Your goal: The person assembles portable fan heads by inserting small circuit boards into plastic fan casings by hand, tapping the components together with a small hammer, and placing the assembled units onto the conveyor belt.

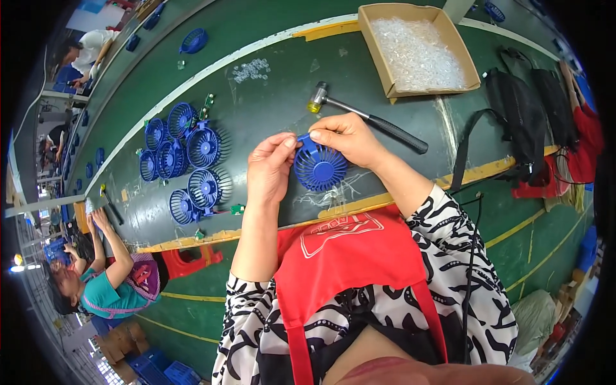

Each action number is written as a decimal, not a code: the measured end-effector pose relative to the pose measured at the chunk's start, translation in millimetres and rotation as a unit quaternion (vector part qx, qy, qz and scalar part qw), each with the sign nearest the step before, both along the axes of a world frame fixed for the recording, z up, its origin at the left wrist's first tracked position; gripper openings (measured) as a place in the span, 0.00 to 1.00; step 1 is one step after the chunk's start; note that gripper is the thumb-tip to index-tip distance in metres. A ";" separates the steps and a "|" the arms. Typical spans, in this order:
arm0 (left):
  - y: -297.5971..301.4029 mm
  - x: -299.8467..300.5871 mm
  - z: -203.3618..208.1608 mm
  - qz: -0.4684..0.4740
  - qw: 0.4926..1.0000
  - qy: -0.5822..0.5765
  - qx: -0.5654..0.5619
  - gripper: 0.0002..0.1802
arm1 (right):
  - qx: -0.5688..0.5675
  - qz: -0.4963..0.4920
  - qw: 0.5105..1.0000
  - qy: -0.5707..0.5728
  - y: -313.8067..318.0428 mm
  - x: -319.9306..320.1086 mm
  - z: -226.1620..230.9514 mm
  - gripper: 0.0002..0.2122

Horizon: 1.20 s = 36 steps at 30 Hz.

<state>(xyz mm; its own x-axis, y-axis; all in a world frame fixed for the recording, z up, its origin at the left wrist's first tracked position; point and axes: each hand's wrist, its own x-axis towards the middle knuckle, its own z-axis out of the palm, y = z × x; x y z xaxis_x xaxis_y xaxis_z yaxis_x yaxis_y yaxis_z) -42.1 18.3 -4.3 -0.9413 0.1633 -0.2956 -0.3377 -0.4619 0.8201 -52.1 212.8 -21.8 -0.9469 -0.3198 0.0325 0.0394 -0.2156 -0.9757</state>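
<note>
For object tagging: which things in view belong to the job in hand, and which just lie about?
Likely job:
Round blue slatted plastic fan housing, in left hand and right hand
Similar blue plastic fan housings, left
Perhaps small clear plastic pieces in brown cardboard box
Possibly black-handled metal hammer

Apparently lying about:
Black fabric bag, right
Blue plastic crates, lower left

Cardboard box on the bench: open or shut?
Open. No lid covers the cardboard box, and the small clear pieces inside are in plain view.
</note>
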 end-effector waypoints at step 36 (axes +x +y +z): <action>-13.4 -153.8 71.0 0.069 0.762 0.311 -0.564 0.14 | 0.199 -0.056 0.968 0.142 -29.1 -25.2 7.1 0.09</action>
